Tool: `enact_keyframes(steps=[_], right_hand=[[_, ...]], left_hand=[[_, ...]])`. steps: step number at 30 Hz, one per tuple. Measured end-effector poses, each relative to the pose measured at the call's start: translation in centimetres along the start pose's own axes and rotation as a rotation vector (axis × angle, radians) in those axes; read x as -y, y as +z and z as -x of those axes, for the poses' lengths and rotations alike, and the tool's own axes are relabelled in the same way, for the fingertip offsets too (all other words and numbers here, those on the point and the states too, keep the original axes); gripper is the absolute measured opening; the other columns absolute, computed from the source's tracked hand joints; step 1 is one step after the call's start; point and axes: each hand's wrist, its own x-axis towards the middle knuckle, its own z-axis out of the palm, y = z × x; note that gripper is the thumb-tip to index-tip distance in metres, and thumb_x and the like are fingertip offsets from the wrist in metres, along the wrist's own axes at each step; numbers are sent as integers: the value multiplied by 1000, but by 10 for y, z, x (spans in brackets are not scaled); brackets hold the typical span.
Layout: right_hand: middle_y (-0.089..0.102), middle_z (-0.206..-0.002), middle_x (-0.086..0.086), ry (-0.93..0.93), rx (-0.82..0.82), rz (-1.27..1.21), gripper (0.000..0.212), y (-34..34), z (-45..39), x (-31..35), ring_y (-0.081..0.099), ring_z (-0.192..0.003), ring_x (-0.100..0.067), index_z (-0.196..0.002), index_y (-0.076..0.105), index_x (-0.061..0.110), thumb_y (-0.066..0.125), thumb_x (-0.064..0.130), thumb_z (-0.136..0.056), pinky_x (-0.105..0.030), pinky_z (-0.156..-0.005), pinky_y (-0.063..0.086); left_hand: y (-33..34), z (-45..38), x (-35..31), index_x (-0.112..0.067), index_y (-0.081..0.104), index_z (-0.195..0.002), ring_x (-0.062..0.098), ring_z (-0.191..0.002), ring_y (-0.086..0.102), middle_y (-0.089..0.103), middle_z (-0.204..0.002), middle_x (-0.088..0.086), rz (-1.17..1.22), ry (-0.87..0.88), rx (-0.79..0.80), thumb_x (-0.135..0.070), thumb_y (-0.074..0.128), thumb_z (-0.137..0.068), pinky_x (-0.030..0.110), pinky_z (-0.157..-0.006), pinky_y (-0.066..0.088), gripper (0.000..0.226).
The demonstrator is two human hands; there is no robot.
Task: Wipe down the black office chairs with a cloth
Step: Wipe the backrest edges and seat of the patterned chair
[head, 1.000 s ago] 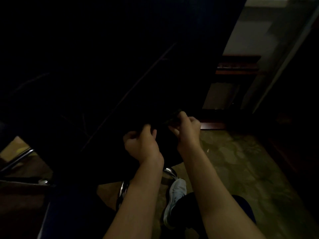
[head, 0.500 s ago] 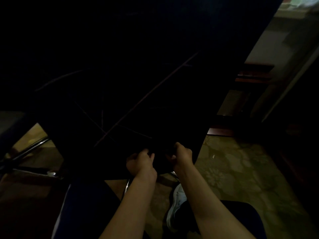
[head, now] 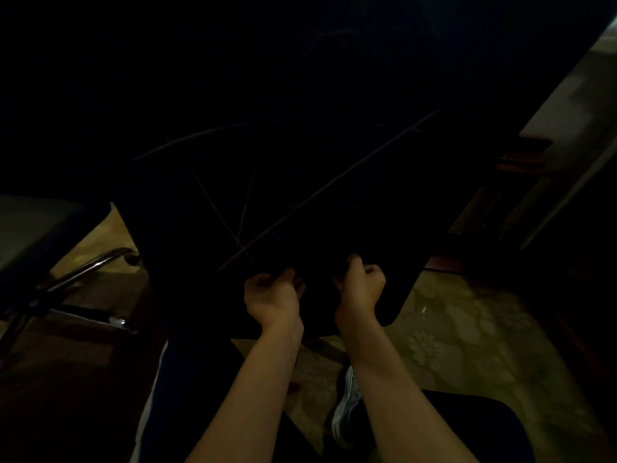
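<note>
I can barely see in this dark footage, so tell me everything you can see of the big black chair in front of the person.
The black chair fills most of the view as a broad, dark, matte surface, tilted, with faint thin pale lines crossing it. Its lower edge sits just above the patterned floor. The left hand and right hand curl at that lower edge; what they grip is too dark to tell.

Above both hands spreads a large black matt chair surface (head: 300, 145), smooth-looking, crossed by thin pale scratch-like lines. Left of the left hand (head: 272, 297) a curved chrome metal chair leg (head: 90, 265) shines glossy. Right of the right hand (head: 360, 289) lies a matt floral-patterned carpet (head: 467, 345); farther right, reddish polished wood trim (head: 521, 160). Below the hands, a white shoe (head: 345, 409) looks slightly shiny.
</note>
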Motion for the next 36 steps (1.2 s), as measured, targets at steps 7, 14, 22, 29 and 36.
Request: enact_keyframes(steps=[7,14,22,29,36], right_hand=[[63,-100,-17,217,-28,68,15,11,-8,-71,63,-95,-35,-99,52,7,56,21,-96,-53,-88,51],[58,-112,-19,335,-98,-25,38,33,16,-71,60,-101,-36,-131,46,-3,54,10,-97,-50,-91,52],[62,-92,-11,319,19,-229,12,69,45,-17,62,-84,-27,-100,59,3,49,1,-96,-36,-66,54],[64,-90,-15,145,-34,-144,6,84,53,-37,64,-84,-30,-95,59,2,59,7,-92,-41,-77,54],[65,-108,-21,262,-193,-10,24,76,43,-89,63,-102,-37,-113,60,-4,59,12,-95,-50,-92,52]], left_hand=[[-29,-43,11,-1,56,-101,25,-78,60,60,-95,15,0,-144,-113,11,52,-91,32,-59,52,16],[-44,-61,2,4,55,-120,30,-90,62,61,-117,21,94,-210,-213,-1,39,-98,36,-69,56,28],[-39,-44,-64,-13,56,-91,24,-81,65,63,-92,12,14,-8,-91,2,55,-91,39,-77,58,15],[-50,-53,-57,-11,57,-99,27,-87,67,65,-96,13,-31,15,-87,1,60,-90,38,-76,59,15],[-71,-79,-32,-8,53,-107,21,-73,60,59,-89,10,-82,-121,-102,7,50,-92,27,-51,48,21]])
